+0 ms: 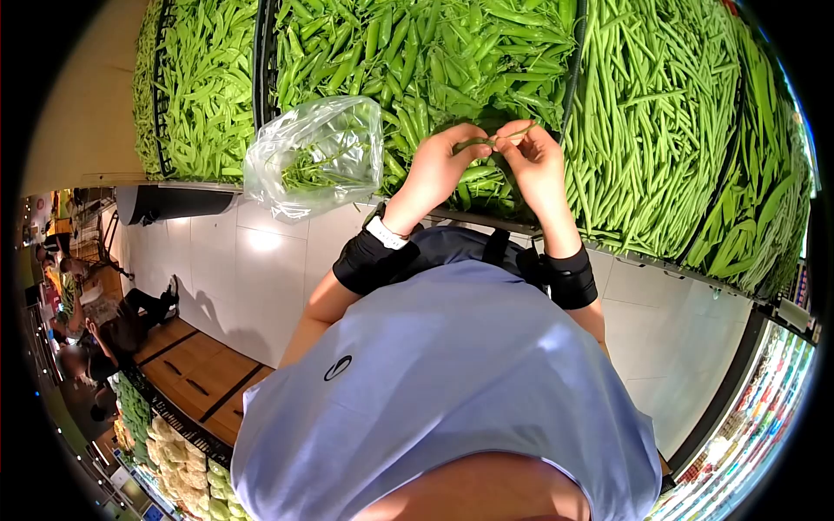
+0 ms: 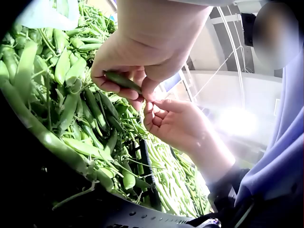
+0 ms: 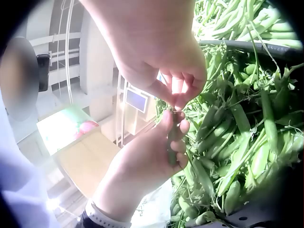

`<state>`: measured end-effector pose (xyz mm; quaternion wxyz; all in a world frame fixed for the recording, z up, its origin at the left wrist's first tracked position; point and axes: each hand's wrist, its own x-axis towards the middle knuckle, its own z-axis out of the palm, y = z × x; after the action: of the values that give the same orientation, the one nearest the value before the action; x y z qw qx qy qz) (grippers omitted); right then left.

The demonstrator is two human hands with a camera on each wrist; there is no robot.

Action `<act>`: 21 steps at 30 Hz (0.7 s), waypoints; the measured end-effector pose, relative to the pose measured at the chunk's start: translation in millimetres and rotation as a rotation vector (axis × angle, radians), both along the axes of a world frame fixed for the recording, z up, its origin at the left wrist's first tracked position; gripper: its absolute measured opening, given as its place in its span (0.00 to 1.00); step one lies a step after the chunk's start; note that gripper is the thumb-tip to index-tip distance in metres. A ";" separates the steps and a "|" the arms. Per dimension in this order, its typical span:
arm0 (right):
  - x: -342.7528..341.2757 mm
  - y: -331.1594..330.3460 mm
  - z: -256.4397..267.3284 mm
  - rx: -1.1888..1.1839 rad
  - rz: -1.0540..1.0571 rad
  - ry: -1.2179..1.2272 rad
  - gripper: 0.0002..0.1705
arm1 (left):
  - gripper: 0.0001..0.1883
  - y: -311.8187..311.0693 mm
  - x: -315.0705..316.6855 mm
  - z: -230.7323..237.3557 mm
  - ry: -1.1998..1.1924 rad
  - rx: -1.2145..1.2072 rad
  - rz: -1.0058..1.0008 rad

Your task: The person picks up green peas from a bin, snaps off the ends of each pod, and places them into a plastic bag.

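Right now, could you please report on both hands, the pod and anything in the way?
Left hand holding a green pod. Right hand pinching at the pod's end. Plastic bag left of both hands, not touching; no obstruction seen.

pale tiled flr [image 1: 274,291], brn cabinet [image 1: 213,360]

The left hand [image 2: 142,52] covers part of the pod [image 2: 121,82], whose tip is hidden by the right hand [image 2: 180,126]. The left wrist view's edge cuts off the plastic bag [image 2: 52,15]; in the head view, the goods [image 1: 756,425] at far right are too blurred to name.
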<state>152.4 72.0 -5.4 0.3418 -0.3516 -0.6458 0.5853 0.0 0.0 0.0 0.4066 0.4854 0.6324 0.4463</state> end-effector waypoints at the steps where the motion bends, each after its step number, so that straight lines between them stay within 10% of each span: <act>1: 4.1 0.0 4.1 -0.049 0.040 0.085 0.06 | 0.10 -3.0 3.4 2.0 0.051 0.090 -0.014; 10: 15.2 20.6 5.2 -0.626 0.277 0.253 0.13 | 0.08 -8.0 -13.1 15.7 0.231 0.198 -0.316; 14: 12.0 -1.5 29.1 0.082 0.016 -0.062 0.43 | 0.10 -15.2 -11.1 21.3 0.365 0.106 -0.218; 17: 16.3 -11.5 57.3 0.972 0.124 -0.567 0.40 | 0.11 -23.1 -11.4 13.0 0.481 0.137 -0.210; 21: 15.0 -25.2 48.5 1.266 0.285 -0.596 0.14 | 0.09 -39.7 -8.2 20.8 0.551 0.175 -0.318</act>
<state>167.4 46.9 43.1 0.2095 -0.1428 -0.9672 0.0159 -8.2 -39.7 20.8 0.2418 0.7136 0.5941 0.2818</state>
